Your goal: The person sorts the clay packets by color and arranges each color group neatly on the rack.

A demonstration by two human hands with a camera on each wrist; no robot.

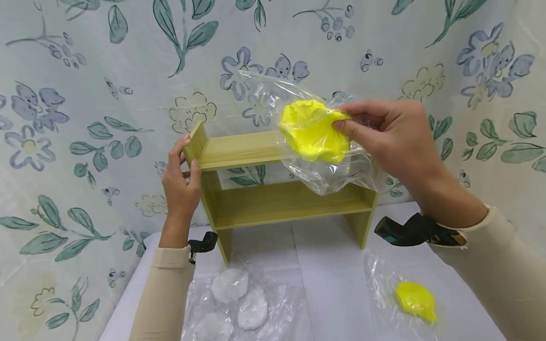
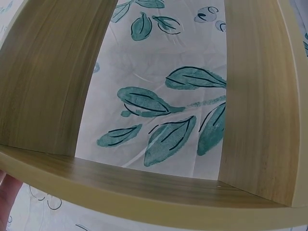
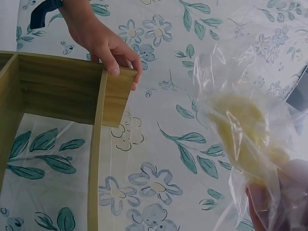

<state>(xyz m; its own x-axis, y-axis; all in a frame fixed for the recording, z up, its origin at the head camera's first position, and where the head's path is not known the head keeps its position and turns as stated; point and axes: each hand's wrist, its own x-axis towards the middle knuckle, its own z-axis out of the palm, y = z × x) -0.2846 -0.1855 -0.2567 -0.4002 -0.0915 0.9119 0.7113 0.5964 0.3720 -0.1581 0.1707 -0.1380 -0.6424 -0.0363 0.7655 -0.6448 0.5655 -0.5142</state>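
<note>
With its thumb in front and fingers round the outer edge, my left hand [image 1: 181, 182] grips the upper left side panel of a small wooden shelf [image 1: 290, 201]. In the right wrist view the same left hand [image 3: 113, 50] holds that panel's top end. My right hand [image 1: 394, 137] pinches a yellow lump of what looks like modelling clay [image 1: 313, 130] through a clear plastic bag [image 1: 322, 182]. The bag is raised in front of the shelf's upper right part and hides it. Close up, the bagged lump [image 3: 240, 125] looks pale and blurred.
A clear bag with several white flattened lumps [image 1: 252, 309] lies on the white-covered table [image 1: 328, 265] before the shelf. Another bag, with a yellow lump [image 1: 415, 300], lies at the right. Behind the shelf hangs a floral-patterned cloth [image 1: 141, 61].
</note>
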